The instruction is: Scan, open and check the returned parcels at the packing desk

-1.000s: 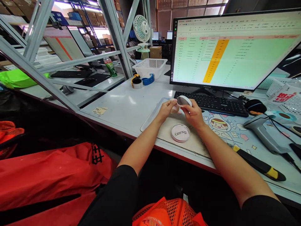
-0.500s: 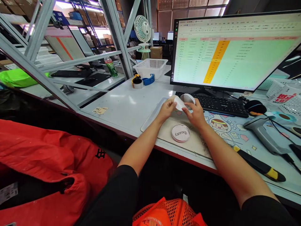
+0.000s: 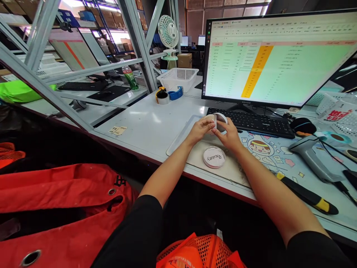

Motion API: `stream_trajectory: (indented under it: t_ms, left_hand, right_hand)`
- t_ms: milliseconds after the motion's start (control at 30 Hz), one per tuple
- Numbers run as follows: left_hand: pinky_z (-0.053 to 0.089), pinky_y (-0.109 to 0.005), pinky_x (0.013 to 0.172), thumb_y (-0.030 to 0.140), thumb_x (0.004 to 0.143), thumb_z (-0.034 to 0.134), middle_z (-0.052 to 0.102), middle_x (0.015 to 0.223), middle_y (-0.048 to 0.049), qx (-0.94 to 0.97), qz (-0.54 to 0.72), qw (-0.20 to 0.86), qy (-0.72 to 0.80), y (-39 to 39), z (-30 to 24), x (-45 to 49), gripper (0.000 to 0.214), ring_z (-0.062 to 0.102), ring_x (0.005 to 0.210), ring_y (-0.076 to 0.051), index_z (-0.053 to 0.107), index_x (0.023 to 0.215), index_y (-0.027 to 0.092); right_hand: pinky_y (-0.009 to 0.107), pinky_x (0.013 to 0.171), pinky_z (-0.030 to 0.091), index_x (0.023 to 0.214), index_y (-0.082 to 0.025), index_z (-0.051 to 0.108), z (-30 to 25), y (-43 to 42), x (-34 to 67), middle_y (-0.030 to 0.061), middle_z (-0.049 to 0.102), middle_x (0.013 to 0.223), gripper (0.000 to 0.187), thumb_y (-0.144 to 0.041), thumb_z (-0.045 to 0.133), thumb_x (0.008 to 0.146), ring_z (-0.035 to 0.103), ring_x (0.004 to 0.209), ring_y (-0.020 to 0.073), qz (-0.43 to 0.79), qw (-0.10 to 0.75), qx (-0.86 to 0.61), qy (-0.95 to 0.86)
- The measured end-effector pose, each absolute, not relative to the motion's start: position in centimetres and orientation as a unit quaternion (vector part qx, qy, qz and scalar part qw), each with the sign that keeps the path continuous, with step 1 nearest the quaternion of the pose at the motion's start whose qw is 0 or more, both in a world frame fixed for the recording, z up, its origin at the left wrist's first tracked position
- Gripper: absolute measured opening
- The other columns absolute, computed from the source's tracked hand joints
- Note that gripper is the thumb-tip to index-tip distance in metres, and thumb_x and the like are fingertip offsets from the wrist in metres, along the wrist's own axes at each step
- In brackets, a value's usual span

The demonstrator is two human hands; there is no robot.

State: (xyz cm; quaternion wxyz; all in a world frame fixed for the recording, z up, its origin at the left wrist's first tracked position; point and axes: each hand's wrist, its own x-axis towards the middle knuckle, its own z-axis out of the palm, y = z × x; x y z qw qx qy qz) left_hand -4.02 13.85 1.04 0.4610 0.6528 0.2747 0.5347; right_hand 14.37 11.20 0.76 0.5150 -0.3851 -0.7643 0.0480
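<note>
Thin white disc [image 3: 215,120]: turned nearly edge-on since half a second ago, now between both hands.
Left hand [image 3: 200,130]: pinching that disc.
Right hand [image 3: 230,134]: grasping a round white container [image 3: 222,117].
Round "beauty" case [image 3: 214,158]: lying nearer the body than both hands.
Black keyboard [image 3: 258,123]: just beyond the right hand.

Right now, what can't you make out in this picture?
Head view: part of the white round piece, behind the right hand.
Head view: most of the pale piece, behind the left hand.
Head view: cell text on the monitor, too small.
Head view: the monitor's upper right corner, cut by the edge.
</note>
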Motion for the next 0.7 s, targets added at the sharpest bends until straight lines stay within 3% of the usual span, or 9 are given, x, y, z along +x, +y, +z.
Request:
stream_trajectory:
  t_ms: [200,700]
  left_hand:
    - [0.048,-0.040,0.108,0.070,0.073,0.084,0.071,0.114,-0.0078,0.653,0.539,0.449,0.284,13.97,1.00,-4.01,0.055,0.064,0.112,-0.025,0.079,0.091,0.018]
    - [0.049,-0.036,0.101,0.062,0.076,0.085,0.067,0.106,-0.0065,0.654,0.532,0.449,0.296,13.81,1.10,-4.09,0.048,0.062,0.105,-0.023,0.077,0.090,0.017]
  right_hand:
    - [0.051,0.110,0.050,0.130,-0.025,0.073,0.98,10.94,14.29,0.0126,0.062,0.130,0.051,-0.062,0.057,0.099,0.062,0.123,0.0302,0.067,0.506,-0.355,-0.783]
    - [0.051,0.113,0.048,0.131,-0.027,0.073,1.11,10.82,14.11,0.0122,0.060,0.133,0.053,-0.065,0.050,0.101,0.060,0.125,0.0297,0.082,0.484,-0.367,-0.790]
